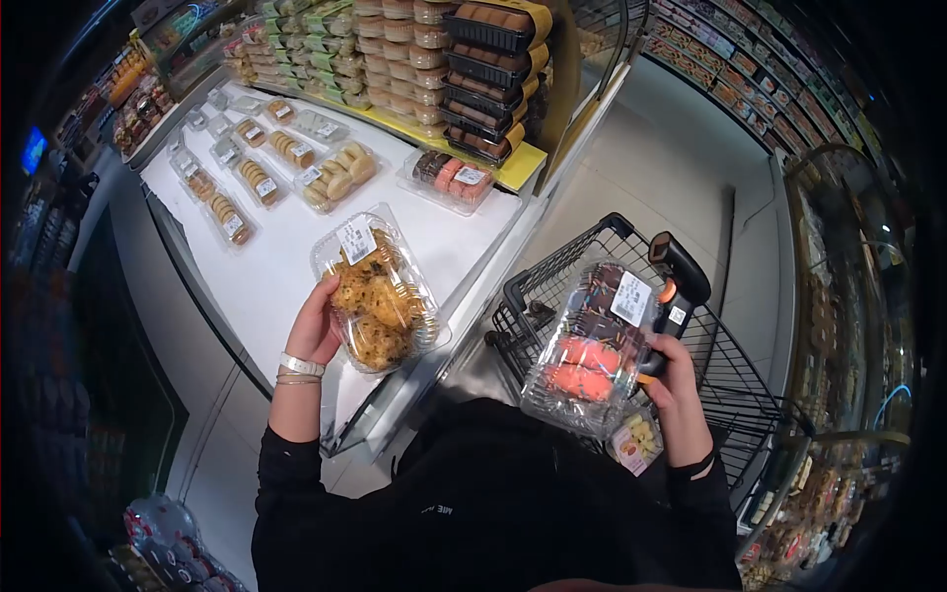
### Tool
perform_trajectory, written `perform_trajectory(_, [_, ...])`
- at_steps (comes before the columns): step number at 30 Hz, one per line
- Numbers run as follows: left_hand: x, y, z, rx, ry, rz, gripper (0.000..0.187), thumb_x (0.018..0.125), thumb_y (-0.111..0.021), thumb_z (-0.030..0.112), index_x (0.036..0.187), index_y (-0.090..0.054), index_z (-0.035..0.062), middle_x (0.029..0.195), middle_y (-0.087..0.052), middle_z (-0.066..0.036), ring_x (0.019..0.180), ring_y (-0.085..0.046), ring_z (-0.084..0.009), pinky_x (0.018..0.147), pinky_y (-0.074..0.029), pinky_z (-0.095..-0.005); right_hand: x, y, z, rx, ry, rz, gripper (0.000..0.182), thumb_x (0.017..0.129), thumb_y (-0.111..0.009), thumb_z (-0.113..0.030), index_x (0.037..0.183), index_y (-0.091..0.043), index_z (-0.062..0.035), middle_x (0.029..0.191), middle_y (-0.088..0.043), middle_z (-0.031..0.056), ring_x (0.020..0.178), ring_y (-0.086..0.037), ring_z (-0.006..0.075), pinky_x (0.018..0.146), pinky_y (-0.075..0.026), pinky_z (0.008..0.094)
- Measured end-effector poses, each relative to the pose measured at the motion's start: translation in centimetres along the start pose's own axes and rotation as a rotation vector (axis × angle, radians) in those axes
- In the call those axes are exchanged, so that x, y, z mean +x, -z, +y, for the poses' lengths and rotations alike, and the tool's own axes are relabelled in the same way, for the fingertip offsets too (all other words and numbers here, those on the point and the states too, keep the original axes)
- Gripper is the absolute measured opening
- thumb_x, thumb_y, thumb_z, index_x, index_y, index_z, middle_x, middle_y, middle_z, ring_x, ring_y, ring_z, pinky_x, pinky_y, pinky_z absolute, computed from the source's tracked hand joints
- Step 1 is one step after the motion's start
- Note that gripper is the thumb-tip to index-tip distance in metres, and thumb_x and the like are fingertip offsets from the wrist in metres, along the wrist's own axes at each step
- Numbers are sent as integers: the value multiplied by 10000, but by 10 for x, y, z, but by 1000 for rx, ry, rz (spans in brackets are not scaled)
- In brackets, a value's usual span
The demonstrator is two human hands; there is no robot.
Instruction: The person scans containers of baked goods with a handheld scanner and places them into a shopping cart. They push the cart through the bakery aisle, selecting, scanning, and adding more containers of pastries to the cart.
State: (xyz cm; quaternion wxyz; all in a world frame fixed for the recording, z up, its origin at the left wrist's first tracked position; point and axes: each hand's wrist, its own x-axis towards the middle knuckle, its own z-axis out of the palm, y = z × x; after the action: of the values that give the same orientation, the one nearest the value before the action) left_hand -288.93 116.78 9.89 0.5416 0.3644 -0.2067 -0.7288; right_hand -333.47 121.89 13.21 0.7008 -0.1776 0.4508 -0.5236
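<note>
My left hand [318,324] is closed on the edge of a clear plastic clamshell of golden, herb-flecked buns [380,306], tilted above the white display table. A white price label is stuck on its lid. On the right, my right hand [675,375] grips a clear clamshell of doughnuts [592,340], dark with sprinkles at one end and pink at the other, over a shopping cart. A black barcode scanner [683,271] with an orange trigger is alongside this pack; its handle runs down by my right thumb and fingers, partly hidden by the pack.
Several packs of cookies [258,183] and a doughnut pack [454,181] lie on the white display table [271,266]. Stacked black trays of chocolate cakes [488,74] stand at its back. The black wire cart [730,395] holds a small labelled pack [636,441]. Shelves line the right.
</note>
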Motion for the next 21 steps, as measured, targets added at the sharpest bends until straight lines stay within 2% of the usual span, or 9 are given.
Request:
perform_trajectory(2, [-10, 34, 16, 88, -31, 94, 403, 883, -459, 268, 1166, -452, -19, 1102, -563, -126, 974, -576, -201, 819, -496, -332, 39, -58, 14, -73, -27, -66, 296, 726, -562, -57, 1000, -521, 44, 928, -589, 148, 821, -609, 255, 691, -530, 415])
perform_trajectory(5, [-18, 81, 22, 138, -55, 166, 379, 880, -468, 256, 1136, -475, -23, 1039, -584, -109, 903, -600, -172, 748, -521, -302, 101, -118, 38, -313, -48, -178, 228, 741, -537, -74, 939, -545, 39, 860, -608, 123, 721, -623, 205, 606, -542, 318])
perform_trajectory(8, [-29, 104, 20, 172, -55, 225, 362, 875, -483, 249, 1107, -493, -28, 998, -598, -95, 861, -609, -155, 696, -523, -277, 164, -157, 63, -403, -227, -324, 295, 733, -525, -41, 1002, -529, 81, 889, -617, 150, 743, -633, 213, 687, -541, 351])
perform_trajectory(9, [-34, 105, 19, 170, -44, 251, 362, 867, -501, 249, 1105, -487, -24, 973, -602, -86, 837, -609, -147, 675, -518, -267, 177, -173, 70, -416, -278, -329, 215, 708, -553, -25, 906, -559, 59, 823, -609, 125, 689, -621, 195, 627, -539, 327])
perform_trajectory(14, [-37, 142, -2, 192, 18, 328, 407, 829, -571, 247, 1124, -444, -2, 981, -584, -94, 841, -596, -155, 683, -504, -274, 240, -228, 98, -759, -315, -464, 269, 626, -629, -22, 873, -551, 49, 763, -595, 101, 620, -608, 190, 570, -525, 303])
perform_trajectory(16, [-34, 130, -16, 165, -168, 399, 472, 813, -598, 237, 1164, -379, 9, 1047, -543, -124, 921, -569, -189, 749, -494, -313, 278, -234, 115, -824, -393, -505, 281, 608, -643, -38, 865, -556, 37, 736, -594, 100, 609, -606, 197, 540, -518, 317])
perform_trajectory(18, [-37, 108, -13, 208, -85, 595, 722, 824, -580, 194, 1322, -83, 34, 1151, -479, -139, 982, -537, -222, 796, -474, -345, 303, -243, 126, -885, -399, -481, 260, 605, -646, -47, 833, -555, 38, 718, -588, 97, 589, -597, 191, 529, -516, 325])
perform_trajectory(20, [-28, 122, -30, 224, -229, 465, 805, 830, -572, 190, 1340, 30, 37, 1161, -473, -147, 980, -538, -225, 794, -472, -322, 319, -250, 132, -933, -346, -493, 249, 608, -643, -56, 822, -554, 35, 704, -584, 93, 577, -591, 188, 523, -515, 329])
perform_trajectory(21, [-31, 106, -23, 272, -161, 495, 861, 805, -597, 169, 1355, 50, 29, 1235, -392, -195, 1100, -451, -266, 901, -403, -339, 324, -253, 133, -981, -286, -481, 238, 611, -640, -65, 811, -553, 32, 691, -579, 88, 566, -584, 184, 518, -513, 333])
